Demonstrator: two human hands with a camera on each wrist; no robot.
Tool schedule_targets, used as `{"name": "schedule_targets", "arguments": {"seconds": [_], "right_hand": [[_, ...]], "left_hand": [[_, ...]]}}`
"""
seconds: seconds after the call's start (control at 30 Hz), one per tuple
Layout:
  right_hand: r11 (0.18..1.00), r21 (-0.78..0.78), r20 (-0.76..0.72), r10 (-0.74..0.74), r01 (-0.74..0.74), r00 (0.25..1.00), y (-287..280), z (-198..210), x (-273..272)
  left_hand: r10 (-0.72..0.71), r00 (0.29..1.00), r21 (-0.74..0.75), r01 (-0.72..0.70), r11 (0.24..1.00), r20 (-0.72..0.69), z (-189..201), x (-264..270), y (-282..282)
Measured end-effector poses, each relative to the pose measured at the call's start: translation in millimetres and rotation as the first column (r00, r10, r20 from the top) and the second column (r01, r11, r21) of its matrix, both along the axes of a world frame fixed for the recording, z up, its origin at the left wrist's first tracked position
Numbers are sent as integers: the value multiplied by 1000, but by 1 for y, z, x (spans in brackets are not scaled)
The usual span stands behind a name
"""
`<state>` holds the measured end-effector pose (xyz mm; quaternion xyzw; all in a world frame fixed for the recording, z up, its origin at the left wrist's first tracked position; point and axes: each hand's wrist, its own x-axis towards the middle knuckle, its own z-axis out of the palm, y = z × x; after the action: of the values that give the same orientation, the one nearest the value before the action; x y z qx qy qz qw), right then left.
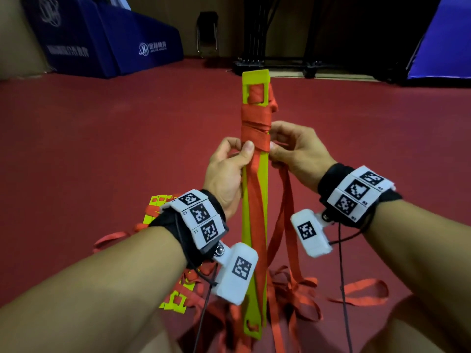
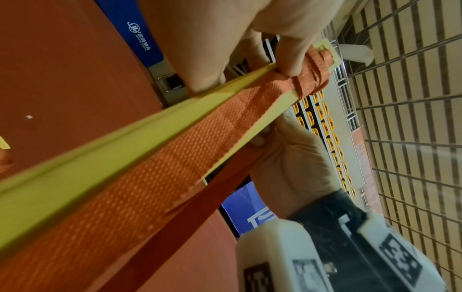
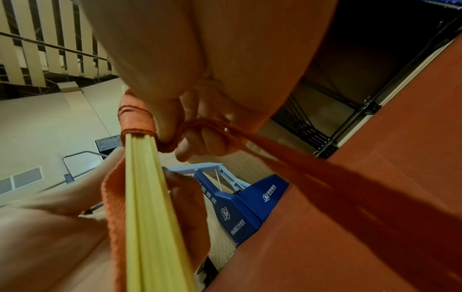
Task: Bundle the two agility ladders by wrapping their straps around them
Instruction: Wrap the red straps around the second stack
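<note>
Head view: both hands pinch the strap: left hand thumb-up, right hand curled.

Head camera looks forward and down from above; both wrist cameras sit very close, looking up along the stack of flat yellow plastic rungs wrapped in orange webbing, shared by all views.

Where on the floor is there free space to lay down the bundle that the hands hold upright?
The red floor is bare left of the left hand, up to the blue pads, and right of the right hand. It is crowded below: loose straps at the held bundle foot, the second ladder beside the left wrist.
</note>
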<state>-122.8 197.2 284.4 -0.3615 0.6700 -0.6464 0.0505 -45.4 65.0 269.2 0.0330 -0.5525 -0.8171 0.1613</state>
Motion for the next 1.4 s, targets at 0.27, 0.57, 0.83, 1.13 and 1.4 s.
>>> {"name": "schedule_targets", "arguments": {"seconds": [0.27, 0.57, 0.83, 1.13, 1.4], "right_hand": [[993, -88, 86, 82, -74, 993, -7, 3, 3], [987, -8, 33, 160, -160, 986, -2, 11, 9], [999, 47, 9, -11, 11, 1000, -11, 11, 17], [952, 121, -91, -272, 282, 958, -13, 6, 5], [808, 491, -267, -217, 326, 939, -4, 9, 2]], "left_hand": [[-12, 1000, 19, 11, 1000, 11, -4, -1, -6], [-8, 996, 15, 7, 1000, 87, -6, 1, -5], [100, 973, -137, -72, 988, 206, -7, -2, 0], [92, 995, -394, -73, 916, 29, -20, -9, 2], [136, 990, -462, -101, 881, 43, -17, -8, -2]]}}
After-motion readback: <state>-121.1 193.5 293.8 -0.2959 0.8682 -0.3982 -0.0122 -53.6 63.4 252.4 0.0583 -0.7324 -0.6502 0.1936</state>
